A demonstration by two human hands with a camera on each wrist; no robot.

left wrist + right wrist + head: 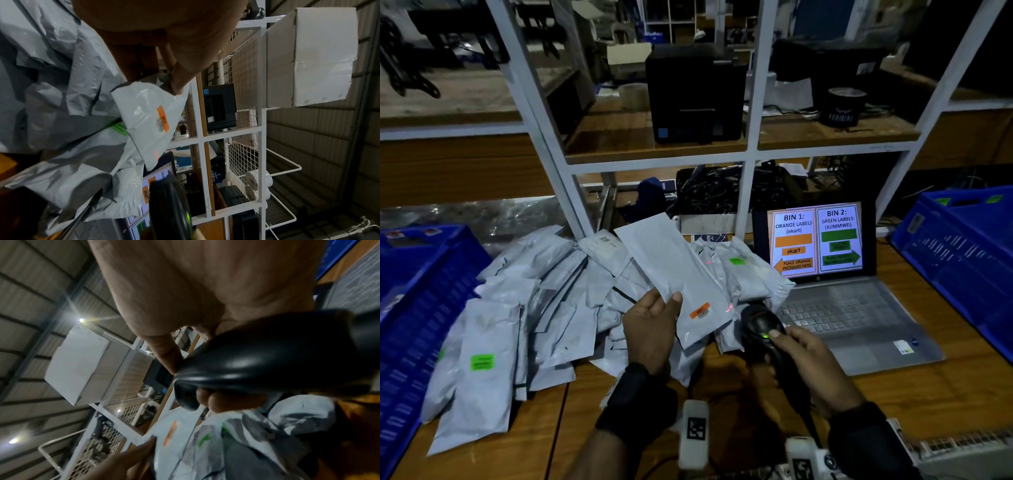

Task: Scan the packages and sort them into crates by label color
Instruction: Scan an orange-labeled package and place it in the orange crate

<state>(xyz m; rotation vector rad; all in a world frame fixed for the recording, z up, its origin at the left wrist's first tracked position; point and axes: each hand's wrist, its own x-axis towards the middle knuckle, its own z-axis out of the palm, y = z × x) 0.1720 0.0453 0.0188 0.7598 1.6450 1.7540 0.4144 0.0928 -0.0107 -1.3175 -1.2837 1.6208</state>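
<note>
My left hand (654, 329) pinches a long grey package (671, 274) near its lower end, thumb on top, and holds it tilted above the pile. An orange barcode label (699, 311) sits near that end; in the left wrist view the same orange label (162, 118) shows on the package (148, 113). My right hand (801, 359) grips a black barcode scanner (760, 325) just right of the package, its green light on. A red scan line (728, 309) falls at the package's edge, beside the label. The scanner (257, 363) fills the right wrist view.
A heap of grey packages (534, 308), some with green labels (481, 362), covers the wooden table. A blue crate (410, 308) stands at the left, another blue crate (962, 246) at the right. An open laptop (835, 291) shows the bin guide. A white shelf frame (746, 154) stands behind.
</note>
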